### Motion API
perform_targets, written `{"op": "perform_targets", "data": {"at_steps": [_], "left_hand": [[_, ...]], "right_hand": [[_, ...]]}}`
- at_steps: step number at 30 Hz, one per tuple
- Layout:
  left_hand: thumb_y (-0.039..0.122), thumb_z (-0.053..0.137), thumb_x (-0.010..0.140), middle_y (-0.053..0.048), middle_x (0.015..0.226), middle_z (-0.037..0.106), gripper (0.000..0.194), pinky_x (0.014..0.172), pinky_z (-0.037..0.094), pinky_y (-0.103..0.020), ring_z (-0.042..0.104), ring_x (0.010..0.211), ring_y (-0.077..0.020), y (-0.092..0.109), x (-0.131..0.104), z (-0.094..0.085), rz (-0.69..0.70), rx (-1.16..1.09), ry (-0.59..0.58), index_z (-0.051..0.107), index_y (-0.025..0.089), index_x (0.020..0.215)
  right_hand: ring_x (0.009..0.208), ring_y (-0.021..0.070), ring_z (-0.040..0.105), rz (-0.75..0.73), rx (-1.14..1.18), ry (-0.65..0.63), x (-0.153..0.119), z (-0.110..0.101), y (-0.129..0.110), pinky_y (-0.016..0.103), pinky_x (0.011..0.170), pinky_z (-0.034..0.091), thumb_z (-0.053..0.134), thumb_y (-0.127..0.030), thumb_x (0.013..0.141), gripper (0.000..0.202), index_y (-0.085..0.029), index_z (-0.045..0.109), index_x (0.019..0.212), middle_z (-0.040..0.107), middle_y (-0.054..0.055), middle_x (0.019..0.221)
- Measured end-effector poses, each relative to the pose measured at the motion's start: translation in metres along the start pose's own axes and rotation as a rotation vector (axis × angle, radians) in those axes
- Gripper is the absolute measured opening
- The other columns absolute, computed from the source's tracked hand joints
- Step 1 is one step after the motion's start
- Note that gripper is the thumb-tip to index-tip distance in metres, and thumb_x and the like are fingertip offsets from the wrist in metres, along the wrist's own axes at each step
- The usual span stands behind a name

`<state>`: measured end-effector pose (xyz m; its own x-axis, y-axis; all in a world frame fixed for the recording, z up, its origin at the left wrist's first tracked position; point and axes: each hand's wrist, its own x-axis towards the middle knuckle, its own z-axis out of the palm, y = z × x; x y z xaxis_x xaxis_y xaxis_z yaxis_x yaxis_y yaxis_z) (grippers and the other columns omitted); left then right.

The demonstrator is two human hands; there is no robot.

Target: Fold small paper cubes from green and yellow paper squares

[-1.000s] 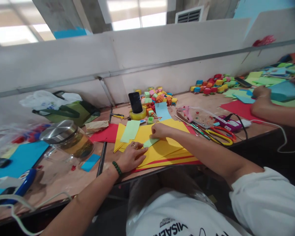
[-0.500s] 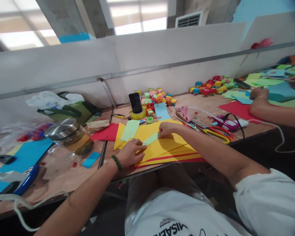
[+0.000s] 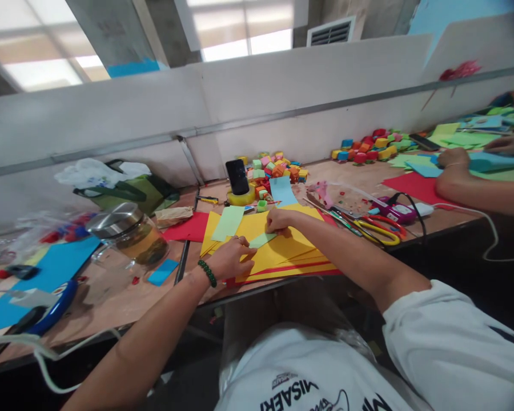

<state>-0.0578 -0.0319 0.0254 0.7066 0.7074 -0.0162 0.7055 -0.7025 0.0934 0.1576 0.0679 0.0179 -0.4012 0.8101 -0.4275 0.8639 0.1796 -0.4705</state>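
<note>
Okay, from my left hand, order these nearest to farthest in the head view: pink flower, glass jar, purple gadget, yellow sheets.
From your left hand:
1. Yellow sheets: right under its fingers.
2. Glass jar: to the left.
3. Purple gadget: to the right.
4. Pink flower: far right, up by the wall.

At centre we see matt, smooth paper sheets (image 3: 282,249); left of them, a glossy metal lid (image 3: 115,220) on a clear, shiny jar (image 3: 141,242); lower right, a cloth sleeve (image 3: 445,325).
</note>
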Motion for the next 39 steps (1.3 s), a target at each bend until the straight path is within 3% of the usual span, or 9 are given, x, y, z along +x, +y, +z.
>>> {"op": "perform_targets", "data": {"at_steps": [3, 6, 8, 13, 22, 26, 29, 34, 39], "left_hand": [[0.028, 0.056, 0.083, -0.010, 0.102, 0.062, 0.029, 0.091, 0.045, -0.034, 0.057, 0.099, -0.0237, 0.002, -0.001, 0.000, -0.009, 0.007, 0.008, 0.072, 0.021, 0.107], [0.028, 0.055, 0.084, -0.011, 0.104, 0.062, 0.030, 0.090, 0.046, -0.034, 0.058, 0.099, -0.0238, 0.004, -0.002, -0.002, -0.012, 0.016, 0.012, 0.071, 0.021, 0.107], [0.028, 0.054, 0.084, -0.011, 0.103, 0.063, 0.029, 0.089, 0.046, -0.035, 0.058, 0.097, -0.0241, 0.006, -0.003, -0.004, -0.004, 0.024, 0.012, 0.072, 0.020, 0.105], [0.028, 0.052, 0.085, -0.011, 0.097, 0.063, 0.026, 0.089, 0.046, -0.036, 0.058, 0.096, -0.0250, 0.004, -0.002, -0.002, 0.011, 0.042, 0.020, 0.072, 0.019, 0.098], [0.029, 0.054, 0.085, -0.010, 0.098, 0.063, 0.028, 0.087, 0.047, -0.035, 0.057, 0.095, -0.0242, 0.001, -0.004, 0.000, 0.028, 0.014, 0.021, 0.071, 0.021, 0.105], [0.028, 0.056, 0.083, -0.009, 0.099, 0.064, 0.026, 0.085, 0.047, -0.032, 0.060, 0.093, -0.0221, -0.004, 0.000, -0.003, 0.041, -0.033, -0.004, 0.073, 0.022, 0.103], [0.027, 0.055, 0.084, -0.008, 0.092, 0.064, 0.024, 0.078, 0.047, -0.029, 0.061, 0.085, -0.0195, -0.003, 0.006, -0.006, 0.026, -0.018, -0.021, 0.076, 0.023, 0.095], [0.022, 0.051, 0.084, -0.008, 0.083, 0.065, 0.025, 0.072, 0.046, -0.029, 0.061, 0.079, -0.0197, 0.008, 0.009, -0.011, 0.010, 0.037, -0.029, 0.075, 0.018, 0.080], [0.021, 0.049, 0.086, -0.008, 0.085, 0.065, 0.025, 0.069, 0.045, -0.028, 0.061, 0.079, -0.0191, 0.006, 0.011, -0.011, 0.002, 0.017, -0.029, 0.074, 0.019, 0.083]], "right_hand": [[0.073, 0.0125, 0.063, 0.033, -0.070, 0.043, -0.012, -0.012, 0.014, 0.029, 0.066, 0.054, 0.058, -0.036, 0.092, 0.025, -0.012, 0.063, 0.097, 0.066, 0.003, 0.088], [0.078, 0.0187, 0.065, 0.001, -0.114, 0.143, -0.018, -0.016, 0.003, 0.026, 0.065, 0.049, 0.072, -0.034, 0.078, 0.024, -0.012, 0.068, 0.088, 0.069, 0.006, 0.082], [0.080, 0.0211, 0.066, -0.046, -0.116, 0.177, -0.016, -0.010, -0.015, 0.023, 0.062, 0.046, 0.076, -0.034, 0.071, 0.023, -0.015, 0.070, 0.082, 0.071, 0.006, 0.078], [0.063, 0.0159, 0.064, -0.121, -0.094, 0.118, 0.004, 0.014, -0.041, 0.022, 0.055, 0.044, 0.071, -0.044, 0.072, 0.033, -0.012, 0.070, 0.082, 0.070, 0.005, 0.068], [0.063, 0.0101, 0.060, -0.022, -0.148, 0.035, 0.005, -0.011, 0.022, 0.026, 0.061, 0.052, 0.057, -0.038, 0.092, 0.027, -0.012, 0.063, 0.088, 0.065, 0.000, 0.077], [0.066, 0.0142, 0.061, -0.058, -0.194, 0.124, -0.004, -0.023, 0.018, 0.023, 0.059, 0.045, 0.070, -0.039, 0.078, 0.026, -0.013, 0.068, 0.081, 0.067, 0.003, 0.069], [0.073, 0.0164, 0.062, -0.160, -0.210, 0.144, 0.000, -0.017, 0.002, 0.022, 0.059, 0.041, 0.074, -0.047, 0.069, 0.034, -0.017, 0.072, 0.085, 0.070, 0.003, 0.075], [0.067, 0.0138, 0.057, -0.249, -0.243, 0.030, 0.008, 0.003, 0.004, 0.021, 0.053, 0.035, 0.076, -0.053, 0.062, 0.044, -0.017, 0.069, 0.086, 0.068, 0.002, 0.078], [0.063, 0.0119, 0.053, -0.252, -0.221, -0.088, 0.009, -0.010, 0.026, 0.021, 0.052, 0.033, 0.077, -0.050, 0.060, 0.041, -0.016, 0.065, 0.081, 0.064, 0.000, 0.070]]}}
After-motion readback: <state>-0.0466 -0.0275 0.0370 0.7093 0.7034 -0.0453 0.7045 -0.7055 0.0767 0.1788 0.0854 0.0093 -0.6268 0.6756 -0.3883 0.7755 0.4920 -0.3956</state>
